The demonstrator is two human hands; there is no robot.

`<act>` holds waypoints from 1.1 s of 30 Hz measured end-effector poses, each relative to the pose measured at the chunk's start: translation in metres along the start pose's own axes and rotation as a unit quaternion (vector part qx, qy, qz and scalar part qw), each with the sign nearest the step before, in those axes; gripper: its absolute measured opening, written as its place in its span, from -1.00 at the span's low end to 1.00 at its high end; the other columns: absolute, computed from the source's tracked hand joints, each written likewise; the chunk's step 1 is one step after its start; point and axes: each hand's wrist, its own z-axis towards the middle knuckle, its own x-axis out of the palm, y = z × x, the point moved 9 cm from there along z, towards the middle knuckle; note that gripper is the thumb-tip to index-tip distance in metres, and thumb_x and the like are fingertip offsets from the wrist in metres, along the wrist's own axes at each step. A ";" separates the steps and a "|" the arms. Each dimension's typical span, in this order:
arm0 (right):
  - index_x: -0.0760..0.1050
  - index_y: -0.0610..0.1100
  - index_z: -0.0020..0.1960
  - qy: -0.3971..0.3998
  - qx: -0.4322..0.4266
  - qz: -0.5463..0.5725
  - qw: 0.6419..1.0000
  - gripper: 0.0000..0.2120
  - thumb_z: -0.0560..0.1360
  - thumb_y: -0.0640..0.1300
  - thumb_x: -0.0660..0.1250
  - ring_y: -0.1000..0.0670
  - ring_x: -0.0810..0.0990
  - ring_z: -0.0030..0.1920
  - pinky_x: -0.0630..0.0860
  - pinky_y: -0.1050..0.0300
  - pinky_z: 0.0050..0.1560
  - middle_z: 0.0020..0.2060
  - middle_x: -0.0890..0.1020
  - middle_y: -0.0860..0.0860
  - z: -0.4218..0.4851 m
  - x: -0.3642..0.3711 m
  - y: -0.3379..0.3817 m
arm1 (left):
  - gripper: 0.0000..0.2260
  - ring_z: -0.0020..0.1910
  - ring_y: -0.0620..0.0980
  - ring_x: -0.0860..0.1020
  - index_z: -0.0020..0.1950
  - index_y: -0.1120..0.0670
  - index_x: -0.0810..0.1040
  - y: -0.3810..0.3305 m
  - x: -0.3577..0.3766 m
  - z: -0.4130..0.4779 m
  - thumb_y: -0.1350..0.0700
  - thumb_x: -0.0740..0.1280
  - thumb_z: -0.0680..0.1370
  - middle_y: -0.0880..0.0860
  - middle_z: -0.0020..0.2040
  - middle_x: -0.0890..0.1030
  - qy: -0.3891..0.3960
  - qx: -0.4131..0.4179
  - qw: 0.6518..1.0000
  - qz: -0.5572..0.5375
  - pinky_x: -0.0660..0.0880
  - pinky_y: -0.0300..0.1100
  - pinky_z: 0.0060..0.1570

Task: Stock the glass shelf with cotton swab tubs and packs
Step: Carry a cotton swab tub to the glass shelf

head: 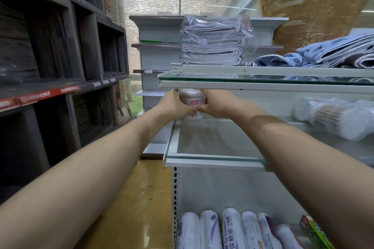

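Note:
A clear round cotton swab tub (pixel 191 100) with a small red label stands at the far left end of the middle glass shelf (pixel 214 157). My left hand (pixel 176 105) grips its left side and my right hand (pixel 214 105) grips its right side, thumbs meeting in front. The tub's top is hidden by the edge of the glass shelf above. A wrapped pack of cotton swab tubs (pixel 334 117) lies on its side at the right end of the same shelf.
The upper glass shelf (pixel 263 79) carries a bagged stack of grey cloths (pixel 212 44) and blue patterned towels (pixel 334 52). Rolls of plastic bags (pixel 230 230) lie on the bottom shelf. Dark wooden shelving (pixel 60 46) lines the left of the aisle.

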 end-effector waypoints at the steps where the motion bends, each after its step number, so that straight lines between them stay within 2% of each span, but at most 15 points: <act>1: 0.41 -0.12 0.27 -0.002 0.002 -0.003 1.000 -0.67 0.55 -0.03 0.30 -0.14 0.54 0.10 0.34 0.12 -0.10 0.14 0.58 -0.10 0.001 0.000 0.000 | -0.80 -0.09 -0.03 0.59 -0.05 0.02 0.58 -0.001 0.000 0.000 0.11 0.51 0.39 0.01 -0.12 0.62 0.000 0.001 1.000 0.004 0.55 -0.13 0.02; 6: 0.44 -0.11 0.26 -0.009 0.006 -0.008 1.000 -0.65 0.52 -0.01 0.33 -0.14 0.56 0.11 0.42 0.09 -0.05 0.14 0.60 -0.09 0.008 0.002 0.001 | -0.83 -0.16 -0.03 0.53 -0.11 0.01 0.54 0.007 0.002 0.002 0.10 0.50 0.40 -0.02 -0.24 0.56 0.014 -0.028 1.000 -0.003 0.46 -0.17 -0.12; 9: 0.46 -0.11 0.22 -0.001 0.011 -0.008 1.000 -0.67 0.52 0.01 0.32 -0.14 0.57 0.07 0.47 0.04 -0.01 0.10 0.61 -0.09 0.014 0.005 0.003 | -0.77 -0.02 0.02 0.56 0.06 0.07 0.60 0.013 0.001 0.006 0.11 0.49 0.43 0.06 -0.03 0.63 0.029 -0.033 0.999 -0.003 0.49 -0.16 -0.02; 11: 0.46 -0.10 0.21 -0.002 0.011 -0.010 1.000 -0.68 0.52 0.02 0.33 -0.14 0.58 0.06 0.50 0.02 -0.01 0.08 0.61 -0.08 0.017 0.006 0.004 | -0.74 -0.01 0.02 0.56 0.09 0.10 0.62 0.016 -0.001 0.007 0.10 0.49 0.43 0.07 0.01 0.63 0.035 -0.036 0.999 0.000 0.47 -0.18 -0.04; 15: 0.45 -0.09 0.22 -0.004 0.013 -0.017 1.000 -0.65 0.50 0.03 0.35 -0.14 0.58 0.05 0.51 0.01 0.01 0.08 0.61 -0.07 0.018 0.005 0.006 | -0.84 -0.15 -0.06 0.53 0.00 0.07 0.60 0.015 -0.003 0.009 0.10 0.47 0.45 0.02 -0.09 0.61 0.047 -0.027 0.998 0.006 0.42 -0.25 -0.16; 19: 0.40 -0.10 0.28 0.001 0.010 -0.035 0.999 -0.65 0.53 -0.06 0.32 -0.15 0.56 0.09 0.42 0.08 -0.07 0.12 0.59 -0.09 0.013 0.004 0.007 | -0.88 -0.29 -0.19 0.45 -0.09 0.05 0.56 0.013 -0.003 0.007 0.10 0.47 0.45 -0.04 -0.22 0.55 0.055 -0.019 0.998 0.010 0.35 -0.35 -0.35; 23: 0.37 -0.09 0.32 0.020 0.002 -0.037 0.999 -0.68 0.58 -0.08 0.24 -0.14 0.54 0.05 0.43 0.04 -0.03 0.09 0.57 -0.08 0.000 -0.004 0.007 | -0.86 -0.28 -0.15 0.47 -0.10 0.09 0.58 0.012 -0.015 0.001 0.04 0.45 0.47 -0.02 -0.21 0.56 0.041 -0.023 0.998 0.050 0.40 -0.33 -0.33; 25: 0.33 -0.07 0.37 0.026 -0.001 -0.037 0.999 -0.66 0.60 -0.09 0.19 -0.13 0.53 0.07 0.47 -0.01 0.06 0.09 0.55 -0.08 -0.010 -0.009 0.004 | -0.78 -0.19 -0.04 0.51 -0.06 0.16 0.59 0.011 -0.024 -0.003 0.02 0.44 0.47 0.05 -0.14 0.58 0.015 -0.025 0.996 0.084 0.49 -0.19 -0.17; 27: 0.27 -0.05 0.42 0.018 0.001 -0.044 0.999 -0.61 0.61 -0.10 0.16 -0.15 0.53 0.14 0.47 -0.04 0.13 0.19 0.54 -0.08 -0.016 -0.014 -0.003 | -0.78 -0.15 0.02 0.50 -0.06 0.17 0.59 0.007 -0.030 -0.008 0.03 0.42 0.47 0.10 -0.11 0.58 -0.006 -0.028 0.993 0.116 0.50 -0.13 -0.10; 30: 0.27 0.02 0.44 0.010 0.020 -0.034 0.999 -0.58 0.59 -0.05 0.17 -0.15 0.51 0.21 0.43 0.01 0.20 0.28 0.51 -0.04 -0.024 -0.020 -0.021 | -0.85 -0.28 -0.01 0.48 -0.10 0.18 0.58 0.000 -0.027 -0.018 0.09 0.39 0.50 0.08 -0.21 0.56 -0.001 -0.036 0.995 0.090 0.44 -0.20 -0.26; 33: 0.43 0.02 0.27 0.016 0.033 -0.031 0.999 -0.72 0.58 -0.01 0.18 -0.12 0.53 0.15 0.41 0.11 0.08 0.20 0.56 -0.01 -0.039 -0.027 -0.037 | -0.88 -0.33 -0.03 0.49 -0.16 0.21 0.59 -0.008 -0.016 -0.031 0.16 0.38 0.51 0.08 -0.25 0.56 0.015 -0.036 0.996 0.080 0.41 -0.25 -0.38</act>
